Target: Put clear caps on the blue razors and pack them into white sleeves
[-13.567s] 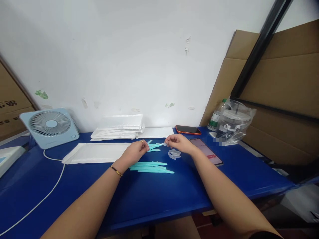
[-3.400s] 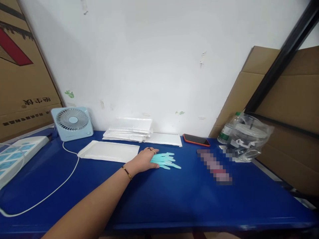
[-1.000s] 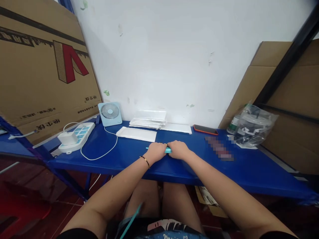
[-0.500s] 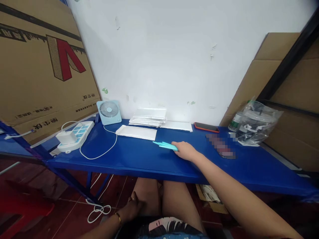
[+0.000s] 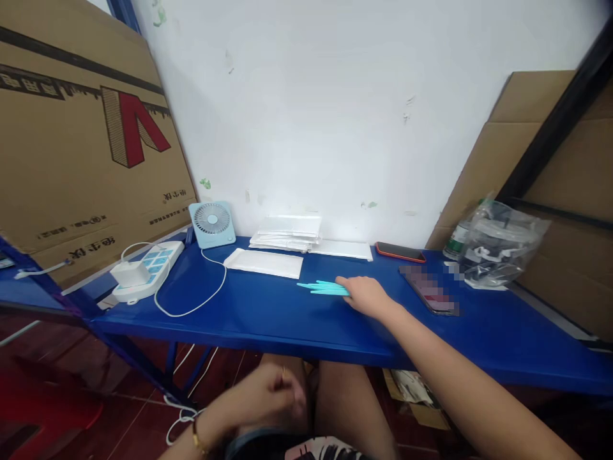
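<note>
A bunch of teal plastic sticks (image 5: 322,288) lies on the blue table (image 5: 268,319), pointing left. My right hand (image 5: 366,296) rests on their right ends, fingers together and curled over them. My left hand (image 5: 268,397) is below the table edge, over my lap. It is blurred, with its fingers curled in; what is in them, if anything, does not show. A bracelet sits on that wrist.
A small blue fan (image 5: 211,223), a power strip (image 5: 143,268) with a white cable, a flat white envelope (image 5: 264,262) and a stack of more (image 5: 287,231) sit at the back left. Two phones (image 5: 400,252) (image 5: 431,291), a plastic bag (image 5: 502,246) and cardboard boxes (image 5: 71,147) flank the table.
My left hand left the sticks, dropped to my lap where one teal stick lay, and has since risen a little with its fingers curled. My right hand stays on the sticks.
</note>
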`<state>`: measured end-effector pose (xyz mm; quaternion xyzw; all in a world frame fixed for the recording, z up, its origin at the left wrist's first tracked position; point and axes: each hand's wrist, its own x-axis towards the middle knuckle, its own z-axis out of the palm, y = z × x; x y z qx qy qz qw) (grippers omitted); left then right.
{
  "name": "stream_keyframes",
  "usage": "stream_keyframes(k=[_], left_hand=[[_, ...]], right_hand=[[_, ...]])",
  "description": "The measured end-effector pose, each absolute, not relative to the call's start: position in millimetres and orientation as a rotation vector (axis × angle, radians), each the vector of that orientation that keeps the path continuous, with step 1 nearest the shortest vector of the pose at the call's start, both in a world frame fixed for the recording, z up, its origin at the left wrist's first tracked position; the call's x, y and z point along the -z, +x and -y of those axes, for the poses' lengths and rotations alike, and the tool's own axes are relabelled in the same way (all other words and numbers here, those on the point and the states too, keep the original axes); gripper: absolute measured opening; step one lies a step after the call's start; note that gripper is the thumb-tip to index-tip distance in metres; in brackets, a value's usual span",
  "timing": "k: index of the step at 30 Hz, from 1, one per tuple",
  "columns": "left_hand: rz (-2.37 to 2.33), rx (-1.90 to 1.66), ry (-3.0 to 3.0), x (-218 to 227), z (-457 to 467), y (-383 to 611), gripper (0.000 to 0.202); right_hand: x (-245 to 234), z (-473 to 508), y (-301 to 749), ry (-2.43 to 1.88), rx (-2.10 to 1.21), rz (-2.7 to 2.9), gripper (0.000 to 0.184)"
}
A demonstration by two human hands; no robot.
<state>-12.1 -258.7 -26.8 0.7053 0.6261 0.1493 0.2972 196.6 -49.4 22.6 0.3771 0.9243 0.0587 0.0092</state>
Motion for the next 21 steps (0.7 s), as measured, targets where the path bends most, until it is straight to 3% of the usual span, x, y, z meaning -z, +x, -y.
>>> stream_keyframes(k=[5,9,12,15,17,21], left_hand=[[-1.675,-1.598,1.298,-12,173,4,0.047],[-1.431,-1.785,1.229,-5,122,33,0.052],[-1.688,-1.520,1.636,3,104,19,0.059],[-2.153,-0.753,1.853,6,93,-13,0.082],[-2.228,-0.403,1.894,6,92,-28,0.085],[-2.160,-0.341,2.043,-1,122,-26,0.079]], right_hand=[[-43,64,189,1.125,-0.303,-2.931,0.026],[-37,72,183,1.103,-0.247,-2.973,0.026],[-28,60,199,1.271,-0.217,-2.958,0.028],[-25,43,224,1.457,-0.111,-2.934,0.023],[-27,35,236,1.507,-0.008,-2.970,0.021],[-33,31,248,1.583,0.113,-3.045,0.024]])
